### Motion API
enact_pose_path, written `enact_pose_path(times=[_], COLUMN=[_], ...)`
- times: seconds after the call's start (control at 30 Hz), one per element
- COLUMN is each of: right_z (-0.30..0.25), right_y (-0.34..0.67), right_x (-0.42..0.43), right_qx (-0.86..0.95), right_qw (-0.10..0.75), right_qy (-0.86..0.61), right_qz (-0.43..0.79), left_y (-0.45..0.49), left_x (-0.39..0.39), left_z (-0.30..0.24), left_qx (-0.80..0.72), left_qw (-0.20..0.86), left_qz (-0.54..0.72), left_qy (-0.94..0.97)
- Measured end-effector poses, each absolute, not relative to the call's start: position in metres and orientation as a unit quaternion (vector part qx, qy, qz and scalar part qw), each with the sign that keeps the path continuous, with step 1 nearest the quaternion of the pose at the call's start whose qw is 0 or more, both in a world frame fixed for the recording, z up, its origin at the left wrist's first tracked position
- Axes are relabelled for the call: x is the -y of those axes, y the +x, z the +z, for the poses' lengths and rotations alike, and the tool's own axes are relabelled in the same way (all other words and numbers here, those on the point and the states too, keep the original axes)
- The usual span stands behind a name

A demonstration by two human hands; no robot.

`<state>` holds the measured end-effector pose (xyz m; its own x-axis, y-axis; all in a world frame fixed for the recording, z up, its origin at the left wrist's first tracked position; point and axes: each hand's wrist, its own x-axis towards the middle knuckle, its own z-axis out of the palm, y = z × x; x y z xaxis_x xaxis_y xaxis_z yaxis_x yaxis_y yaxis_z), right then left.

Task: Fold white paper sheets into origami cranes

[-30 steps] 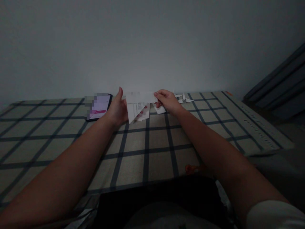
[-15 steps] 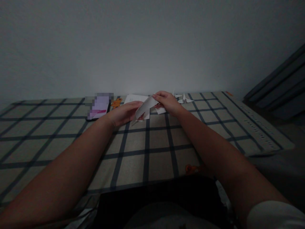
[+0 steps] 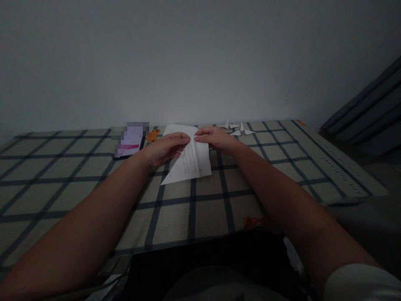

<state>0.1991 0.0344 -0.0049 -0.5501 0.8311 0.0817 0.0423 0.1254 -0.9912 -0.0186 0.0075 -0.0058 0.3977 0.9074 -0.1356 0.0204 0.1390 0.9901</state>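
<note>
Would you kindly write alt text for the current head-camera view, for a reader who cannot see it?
A person's left hand and right hand hold a folded, printed sheet of paper over a checked cloth. A lit phone lies to the left; two folded paper cranes sit to the right, before a grey wall.

Both arms are bare along the forearm and extended forward, converging toward the middle of view. The left arm (image 3: pixel 78 217) enters from the lower left corner and slants up to the right; the right arm (image 3: pixel 282 188) enters from the lower right and slants up to the left. The left hand (image 3: pixel 166 148) is turned inward, digits pointing right, tips drawn together in a pinch. The right hand (image 3: pixel 217 139) points left, back upward, digits bent and likewise pinching. The fingertips of both hands sit near each other, a narrow gap between.
</note>
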Motion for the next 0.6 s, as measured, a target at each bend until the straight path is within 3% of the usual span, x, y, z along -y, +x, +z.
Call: enact_pose_path(times=[0.4, 0.6], right_z=[0.0, -0.0008], right_y=[0.1935, 0.1912], right_x=[-0.0277, -0.0291], right_qx=[0.706, 0.693], right_qw=[0.343, 0.343], right_qy=[-0.353, -0.355], right_qz=[0.509, 0.525], left_y=[-0.014, -0.0121], left_x=[-0.0098, -0.0091], left_z=[-0.0083, -0.0101], left_qx=[-0.501, -0.516], left_qw=[0.483, 0.482], left_qz=[0.39, 0.398], left_qy=[0.603, 0.586])
